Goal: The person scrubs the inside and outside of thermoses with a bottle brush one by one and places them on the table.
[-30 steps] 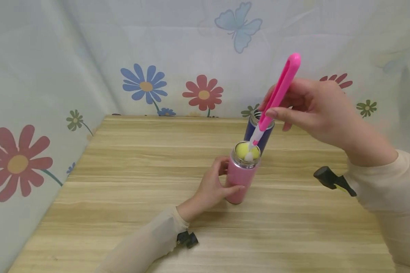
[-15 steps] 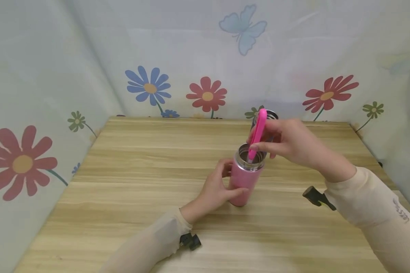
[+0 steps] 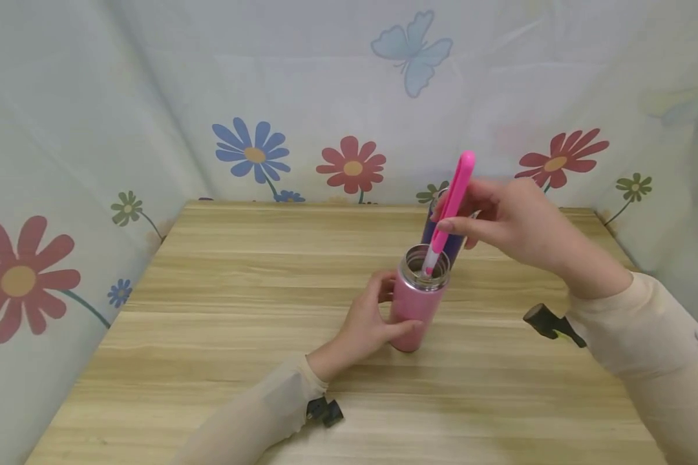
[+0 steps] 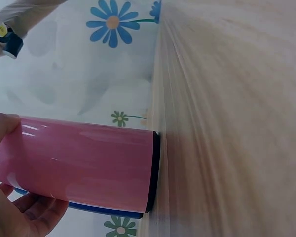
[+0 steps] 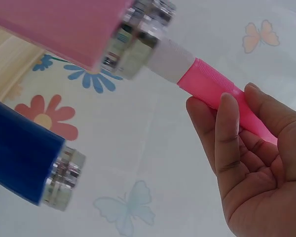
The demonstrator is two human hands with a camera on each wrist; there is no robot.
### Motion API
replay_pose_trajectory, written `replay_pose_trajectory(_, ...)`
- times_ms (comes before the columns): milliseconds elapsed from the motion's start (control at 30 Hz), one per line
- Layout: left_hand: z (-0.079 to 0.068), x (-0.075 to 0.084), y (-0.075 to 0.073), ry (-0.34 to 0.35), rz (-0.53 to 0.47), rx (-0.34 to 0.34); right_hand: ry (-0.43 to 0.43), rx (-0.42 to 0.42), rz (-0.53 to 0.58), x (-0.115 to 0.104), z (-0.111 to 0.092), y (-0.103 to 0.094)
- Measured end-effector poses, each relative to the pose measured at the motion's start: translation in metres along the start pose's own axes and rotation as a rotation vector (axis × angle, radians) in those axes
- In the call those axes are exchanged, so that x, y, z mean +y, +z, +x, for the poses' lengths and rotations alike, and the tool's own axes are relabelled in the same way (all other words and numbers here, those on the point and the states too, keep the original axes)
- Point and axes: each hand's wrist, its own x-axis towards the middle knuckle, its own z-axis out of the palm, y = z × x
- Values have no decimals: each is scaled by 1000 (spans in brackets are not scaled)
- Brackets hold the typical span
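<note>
Pale fabric (image 3: pixel 308 71) printed with red, blue and green flowers and butterflies hangs along the far and left sides of a wood-grain tabletop (image 3: pixel 238 336). Right of centre on it stands a pink bottle (image 3: pixel 413 313), uncapped, with a shiny metal neck. Reaching in from the near left, the left hand (image 3: pixel 365 320) grips its body, thumb on the near side. Over the mouth, the right hand (image 3: pixel 518 223) pinches a pink-handled tool (image 3: pixel 458 190) between thumb and fingers; its white stem goes down into the neck, the handle leans right, and the lower end is hidden inside. Just beyond stands a dark blue bottle (image 5: pixel 22 153), also metal-necked, partly hidden behind the right hand.
</note>
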Motion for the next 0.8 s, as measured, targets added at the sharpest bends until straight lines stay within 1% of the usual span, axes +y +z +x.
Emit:
replay_pose_trajectory(100,-1,1,-1,-8,7,-4,-12,36,6,-5,2,-8)
replay_pose_trajectory(233,-1,2,-1,-10,17,-11,-25,51,15,-10,5,-16)
replay_pose_trajectory(367,-1,2,-1,-6,18,-19,-52,59,12,-13,7,-19)
replay_pose_trajectory(567,-2,1,-1,-8,18,-26,-91,109,-15,-18,7,-23)
replay_pose_trajectory(667,-2,1,-1,-8,21,-25,-80,122,-28,-20,7,-25)
replay_pose_trajectory(800,-2,1,-1,-2,20,-27,-54,110,-12,-23,7,-26)
